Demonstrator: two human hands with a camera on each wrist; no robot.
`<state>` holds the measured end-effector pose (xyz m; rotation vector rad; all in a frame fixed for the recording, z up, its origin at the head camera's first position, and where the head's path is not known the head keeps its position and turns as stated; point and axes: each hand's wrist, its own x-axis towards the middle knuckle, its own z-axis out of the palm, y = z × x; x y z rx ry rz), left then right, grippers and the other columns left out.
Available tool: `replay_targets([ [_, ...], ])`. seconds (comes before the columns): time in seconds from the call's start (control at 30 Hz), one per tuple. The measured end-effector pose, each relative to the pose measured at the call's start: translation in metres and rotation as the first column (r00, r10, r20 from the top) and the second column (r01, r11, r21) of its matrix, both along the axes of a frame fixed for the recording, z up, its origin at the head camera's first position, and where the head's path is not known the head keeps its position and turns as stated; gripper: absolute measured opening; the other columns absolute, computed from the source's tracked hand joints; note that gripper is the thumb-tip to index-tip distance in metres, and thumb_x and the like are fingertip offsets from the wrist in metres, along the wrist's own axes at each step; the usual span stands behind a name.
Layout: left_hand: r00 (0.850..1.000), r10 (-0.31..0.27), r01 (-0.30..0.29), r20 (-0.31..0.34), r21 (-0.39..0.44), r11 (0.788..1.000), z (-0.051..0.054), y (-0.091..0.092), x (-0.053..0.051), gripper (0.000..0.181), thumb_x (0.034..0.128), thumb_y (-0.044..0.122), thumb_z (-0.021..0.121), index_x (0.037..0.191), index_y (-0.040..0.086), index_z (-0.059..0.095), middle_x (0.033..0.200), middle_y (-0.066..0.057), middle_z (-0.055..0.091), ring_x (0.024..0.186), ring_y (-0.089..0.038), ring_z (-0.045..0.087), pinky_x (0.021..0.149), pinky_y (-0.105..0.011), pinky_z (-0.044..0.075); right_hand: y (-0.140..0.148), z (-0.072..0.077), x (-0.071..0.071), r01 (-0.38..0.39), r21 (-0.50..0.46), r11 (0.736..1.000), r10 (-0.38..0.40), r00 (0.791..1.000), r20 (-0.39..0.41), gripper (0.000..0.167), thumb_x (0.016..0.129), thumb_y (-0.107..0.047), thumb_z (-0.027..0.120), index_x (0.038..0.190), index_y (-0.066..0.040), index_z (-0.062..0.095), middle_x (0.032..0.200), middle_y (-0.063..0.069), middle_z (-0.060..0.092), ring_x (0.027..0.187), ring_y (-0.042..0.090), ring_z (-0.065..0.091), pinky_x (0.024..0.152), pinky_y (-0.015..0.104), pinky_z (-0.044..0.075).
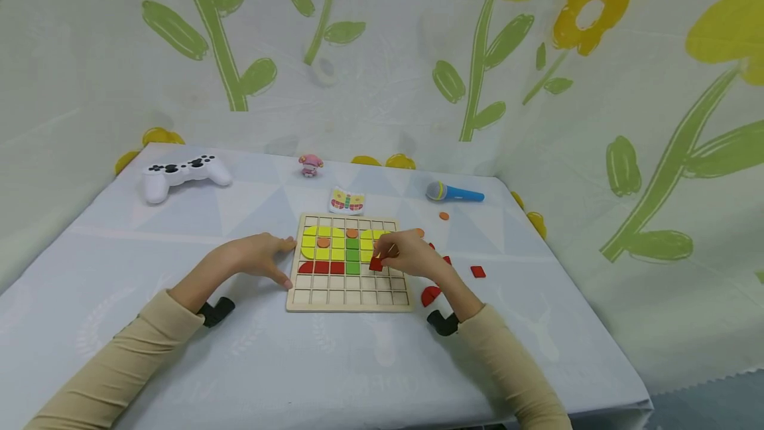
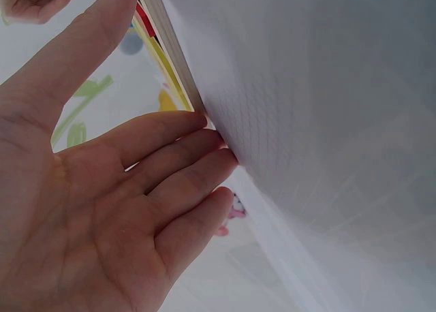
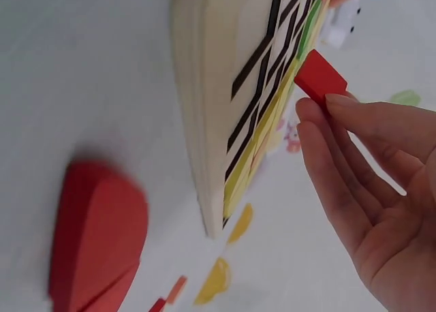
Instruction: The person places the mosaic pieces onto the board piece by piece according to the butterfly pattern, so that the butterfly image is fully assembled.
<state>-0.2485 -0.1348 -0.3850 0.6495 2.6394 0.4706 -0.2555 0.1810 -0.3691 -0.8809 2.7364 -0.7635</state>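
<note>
A wooden grid board (image 1: 334,297) lies on the table, with yellow, green, red and orange tiles set in its upper cells. My left hand (image 1: 260,256) is at the board's left edge; in the left wrist view its extended fingers (image 2: 184,169) touch the side near the tabletop. Between thumb and fingertips, my right hand (image 1: 412,254) pinches a red square tile (image 3: 320,77). That tile is just over the board, right of the green column (image 1: 353,257). The right hand hides part of the right-hand yellow patch.
Loose red pieces (image 1: 430,295) and a red square (image 1: 478,271) lie right of the board, near an orange disc (image 1: 444,216). Behind the board are a butterfly pattern card (image 1: 347,201) and a pink figurine (image 1: 310,165). A white game controller (image 1: 186,176) and blue toy microphone (image 1: 455,192) flank them.
</note>
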Motion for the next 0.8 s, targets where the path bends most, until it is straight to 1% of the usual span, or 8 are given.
replay_targets([
  [0.1, 1.000, -0.005, 0.005, -0.003, -0.001, 1.000, 0.001, 0.000, 0.000, 0.095, 0.0722, 0.045, 0.082, 0.143, -0.003, 0.041, 0.147, -0.023, 0.039, 0.133, -0.045, 0.035, 0.104, -0.058, 0.034, -0.008, -0.002, -0.001, -0.023, 0.012, 1.000, 0.023, 1.000, 0.005, 0.013, 0.085, 0.002, 0.071, 0.095, -0.008, 0.069, 0.086, 0.001, 0.067, 0.077, 0.015, 0.061, 0.071, 0.022, 0.054],
  [0.2, 1.000, -0.011, 0.011, -0.002, 0.002, 1.000, 0.001, -0.001, 0.000, 0.095, 0.0727, 0.045, 0.082, 0.143, -0.003, 0.041, 0.147, -0.023, 0.039, 0.134, -0.045, 0.035, 0.104, -0.058, 0.034, -0.013, -0.003, -0.003, -0.026, 0.028, 0.999, 0.026, 1.000, 0.009, 0.013, 0.085, 0.002, 0.071, 0.092, -0.008, 0.069, 0.085, -0.001, 0.067, 0.078, 0.015, 0.061, 0.071, 0.022, 0.053],
  [0.43, 1.000, -0.019, 0.019, -0.004, 0.000, 1.000, 0.002, -0.001, 0.000, 0.094, 0.0728, 0.045, 0.082, 0.143, -0.003, 0.041, 0.147, -0.023, 0.039, 0.134, -0.045, 0.034, 0.105, -0.057, 0.034, -0.016, -0.006, -0.003, 0.001, 0.072, 0.997, 0.000, 1.000, -0.004, 0.008, 0.086, -0.002, 0.072, 0.090, -0.010, 0.073, 0.083, -0.004, 0.068, 0.078, 0.013, 0.061, 0.073, 0.021, 0.052],
  [0.5, 1.000, -0.020, 0.020, -0.004, 0.000, 1.000, 0.002, 0.000, 0.000, 0.094, 0.0727, 0.045, 0.082, 0.143, -0.003, 0.042, 0.147, -0.023, 0.039, 0.134, -0.045, 0.035, 0.104, -0.057, 0.034, -0.016, -0.006, -0.001, 0.010, 0.090, 0.996, -0.008, 1.000, -0.019, 0.009, 0.086, -0.003, 0.072, 0.091, -0.009, 0.076, 0.086, -0.002, 0.069, 0.084, 0.015, 0.063, 0.076, 0.024, 0.053],
  [0.57, 1.000, -0.018, 0.018, -0.003, 0.002, 1.000, 0.002, 0.000, 0.001, 0.094, 0.0728, 0.045, 0.082, 0.143, -0.004, 0.042, 0.147, -0.023, 0.039, 0.134, -0.045, 0.035, 0.104, -0.057, 0.034, -0.016, -0.005, 0.001, 0.018, 0.108, 0.994, -0.014, 0.999, -0.032, 0.011, 0.086, -0.002, 0.071, 0.094, -0.007, 0.077, 0.091, 0.000, 0.071, 0.097, 0.019, 0.064, 0.083, 0.027, 0.053],
  [0.6, 1.000, -0.017, 0.017, -0.002, 0.003, 1.000, 0.002, 0.000, 0.001, 0.094, 0.0728, 0.045, 0.082, 0.143, -0.004, 0.042, 0.147, -0.023, 0.039, 0.134, -0.045, 0.035, 0.104, -0.058, 0.034, -0.016, -0.005, 0.002, 0.020, 0.115, 0.993, -0.016, 0.999, -0.034, 0.013, 0.086, -0.002, 0.070, 0.096, -0.007, 0.078, 0.093, 0.002, 0.072, 0.100, 0.021, 0.063, 0.085, 0.029, 0.052],
  [0.7, 1.000, -0.011, 0.011, 0.000, 0.005, 1.000, 0.003, 0.000, 0.001, 0.094, 0.0728, 0.044, 0.082, 0.143, -0.003, 0.042, 0.147, -0.023, 0.039, 0.134, -0.045, 0.035, 0.104, -0.058, 0.034, -0.016, -0.005, 0.004, 0.024, 0.131, 0.991, -0.020, 0.999, -0.029, 0.016, 0.087, -0.002, 0.069, 0.100, -0.006, 0.077, 0.098, 0.003, 0.073, 0.106, 0.022, 0.061, 0.089, 0.030, 0.051],
  [0.8, 1.000, -0.009, 0.009, -0.001, 0.005, 1.000, 0.003, 0.000, 0.001, 0.093, 0.0730, 0.044, 0.082, 0.143, -0.004, 0.042, 0.147, -0.023, 0.039, 0.133, -0.045, 0.035, 0.104, -0.058, 0.034, -0.015, -0.005, 0.005, 0.015, 0.138, 0.990, -0.012, 1.000, -0.021, 0.018, 0.088, -0.002, 0.067, 0.103, -0.006, 0.076, 0.101, 0.004, 0.073, 0.107, 0.022, 0.060, 0.087, 0.029, 0.051],
])
